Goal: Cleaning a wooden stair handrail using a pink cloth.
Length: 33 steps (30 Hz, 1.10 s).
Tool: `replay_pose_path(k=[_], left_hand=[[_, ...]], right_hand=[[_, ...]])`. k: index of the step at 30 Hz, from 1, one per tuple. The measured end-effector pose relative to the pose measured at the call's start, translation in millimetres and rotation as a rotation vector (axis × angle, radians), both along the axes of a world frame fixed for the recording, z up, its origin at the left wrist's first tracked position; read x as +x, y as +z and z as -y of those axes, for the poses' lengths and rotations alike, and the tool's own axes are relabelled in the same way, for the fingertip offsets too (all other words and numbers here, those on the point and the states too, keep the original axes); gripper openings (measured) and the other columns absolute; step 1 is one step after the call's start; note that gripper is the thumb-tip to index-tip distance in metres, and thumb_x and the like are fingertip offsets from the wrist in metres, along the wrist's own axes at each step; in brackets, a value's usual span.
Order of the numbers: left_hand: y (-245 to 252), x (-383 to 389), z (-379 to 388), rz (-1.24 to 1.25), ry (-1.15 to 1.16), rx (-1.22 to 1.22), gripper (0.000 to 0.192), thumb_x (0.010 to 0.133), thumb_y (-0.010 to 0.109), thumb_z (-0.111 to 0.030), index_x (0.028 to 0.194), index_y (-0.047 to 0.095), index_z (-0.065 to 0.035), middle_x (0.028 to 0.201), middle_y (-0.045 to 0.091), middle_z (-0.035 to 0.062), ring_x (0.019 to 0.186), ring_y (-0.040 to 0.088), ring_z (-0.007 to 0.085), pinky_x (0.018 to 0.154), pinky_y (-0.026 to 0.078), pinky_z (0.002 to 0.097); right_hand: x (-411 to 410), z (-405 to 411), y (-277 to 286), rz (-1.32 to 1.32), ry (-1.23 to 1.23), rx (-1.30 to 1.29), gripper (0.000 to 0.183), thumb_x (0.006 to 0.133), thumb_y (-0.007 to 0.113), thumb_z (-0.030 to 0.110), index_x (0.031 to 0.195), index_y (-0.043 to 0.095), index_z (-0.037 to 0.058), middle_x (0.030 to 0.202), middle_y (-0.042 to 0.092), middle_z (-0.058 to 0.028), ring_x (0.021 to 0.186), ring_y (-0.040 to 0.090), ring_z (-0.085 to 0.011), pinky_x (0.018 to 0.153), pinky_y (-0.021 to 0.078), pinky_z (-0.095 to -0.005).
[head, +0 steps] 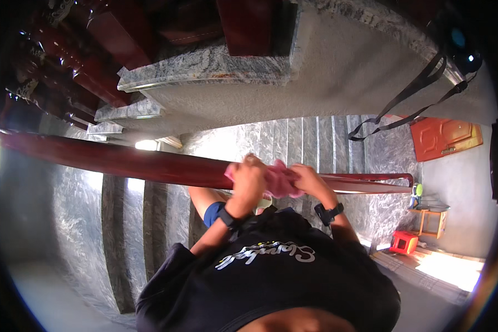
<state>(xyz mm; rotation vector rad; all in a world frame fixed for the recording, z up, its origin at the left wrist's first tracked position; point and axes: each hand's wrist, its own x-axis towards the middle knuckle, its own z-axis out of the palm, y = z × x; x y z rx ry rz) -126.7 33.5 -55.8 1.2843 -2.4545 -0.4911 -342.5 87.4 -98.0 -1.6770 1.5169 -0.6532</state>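
A pink cloth [281,179] is bunched over a dark red, glossy handrail [149,164] that crosses the view in front of me. My left hand [249,174] grips the cloth's left part on top of the rail. On the other side my right hand [308,177] holds the cloth's right end, its fingers curled around it. Part of the fabric hangs along the near side of the rail. Each wrist bears a black band.
Grey marbled stairs [126,232] run below the rail on both sides. Dark red balusters [249,29] stand on stone ledges above. A black strap [415,91] hangs at upper right. Farther right are a reddish door [444,139], a red stool [404,242] and a small wooden table [429,211].
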Motion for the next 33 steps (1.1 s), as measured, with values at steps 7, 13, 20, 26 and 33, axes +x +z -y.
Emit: replay_pose_path(k=[7,13,20,26,33], left_hand=[[83.7,133.4,42.7,0.051,0.482,-0.459,0.019,0.069,0.053,0.003,0.08,0.067,-0.0036,0.092,0.065,0.0133,0.098,0.056,0.0346,0.086,0.044,0.0413],[71.5,117.4,32.3,0.085,0.601,-0.511,0.022,0.072,0.056,0.001,0.094,0.062,-0.0019,0.105,0.057,0.0157,0.11,0.05,0.0364,0.092,0.041,0.0445],[25.7,45.3,-4.9,0.183,0.139,-0.185,0.033,0.073,0.058,-0.007,0.106,0.058,-0.0082,0.112,0.055,0.0119,0.114,0.049,0.0313,0.091,0.038,0.0475],[-45.8,-28.0,-45.7,-0.134,-0.421,-0.135,0.042,0.074,0.057,-0.008,0.116,0.053,-0.0076,0.114,0.056,0.0086,0.115,0.05,0.0265,0.089,0.037,0.0398],[-36.2,-44.2,-38.4,-0.015,-0.414,-0.063,0.035,0.071,0.058,-0.005,0.106,0.056,-0.0074,0.112,0.056,0.0077,0.112,0.051,0.0249,0.086,0.037,0.0398]], right_hand=[[117.1,74.1,33.4,0.196,0.297,-0.411,0.032,0.072,0.064,0.004,0.104,0.063,0.0009,0.095,0.059,-0.0154,0.088,0.061,-0.0346,0.077,0.0493,-0.039],[132.3,82.6,48.4,0.214,0.356,-0.452,0.027,0.072,0.063,0.002,0.099,0.063,0.0005,0.093,0.061,-0.0137,0.087,0.062,-0.0346,0.077,0.0494,-0.0388],[7.8,3.5,-5.1,0.171,0.015,-0.054,0.036,0.071,0.058,-0.006,0.107,0.063,-0.001,0.096,0.062,-0.0117,0.093,0.063,-0.0228,0.082,0.0494,-0.0336],[-113.2,-87.9,-99.2,0.202,-0.325,0.093,0.039,0.065,0.057,-0.013,0.102,0.063,-0.0012,0.1,0.066,-0.0087,0.097,0.062,-0.0173,0.086,0.0472,-0.0278],[-102.7,-88.9,-94.9,0.199,-0.456,0.171,0.034,0.067,0.058,-0.011,0.099,0.063,-0.0016,0.091,0.065,-0.0049,0.087,0.06,-0.011,0.078,0.0485,-0.0258]])
